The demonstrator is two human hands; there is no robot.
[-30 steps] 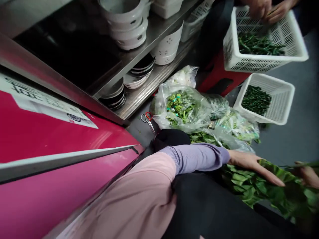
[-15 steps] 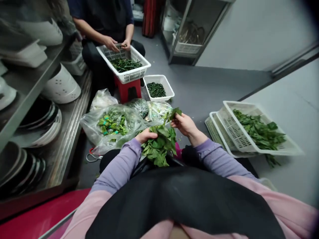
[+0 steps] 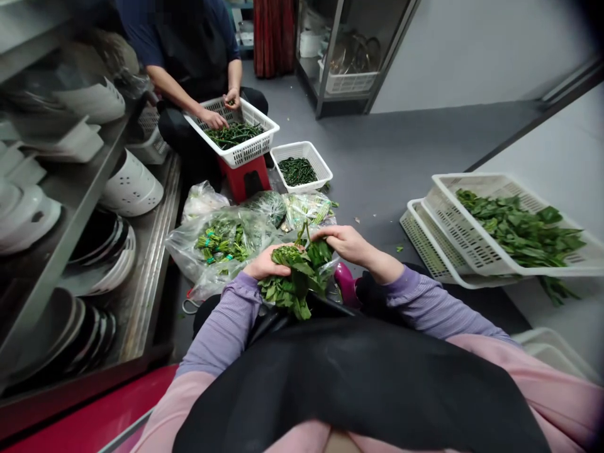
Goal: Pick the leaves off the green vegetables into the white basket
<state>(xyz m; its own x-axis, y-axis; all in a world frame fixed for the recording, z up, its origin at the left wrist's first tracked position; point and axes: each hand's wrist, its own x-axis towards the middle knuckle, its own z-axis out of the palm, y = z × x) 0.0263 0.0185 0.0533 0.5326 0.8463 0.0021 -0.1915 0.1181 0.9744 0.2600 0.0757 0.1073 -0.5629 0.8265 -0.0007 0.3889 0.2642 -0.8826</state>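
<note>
A bunch of leafy greens [image 3: 295,283] is held over my lap, its cut stems facing up. My left hand [image 3: 270,263] wraps around it from the left, thumb across the stems. At the bunch's right side, my right hand [image 3: 346,244] pinches a leafy stem between thumb and fingertips; the exact grip is partly hidden by leaves. Just beyond my hands lies a clear plastic bag [image 3: 182,242] with bundles of greens [image 3: 219,245] tied with blue-green bands. To my right, a white basket [image 3: 476,242] holds loose leafy greens [image 3: 523,229].
Opposite me a person's hands [image 3: 214,118] work in a white basket [image 3: 252,151] of green vegetables on a red stool [image 3: 245,179]. A smaller white basket [image 3: 302,148] stands on the floor. Metal shelving [image 3: 141,296] with dishes runs along my left. Scissors [image 3: 189,306] lie by the bag.
My right hand has come down and back toward the bunch, where it raised a leafy piece before. The view has shifted slightly. The other person's hand has reached down into their basket.
</note>
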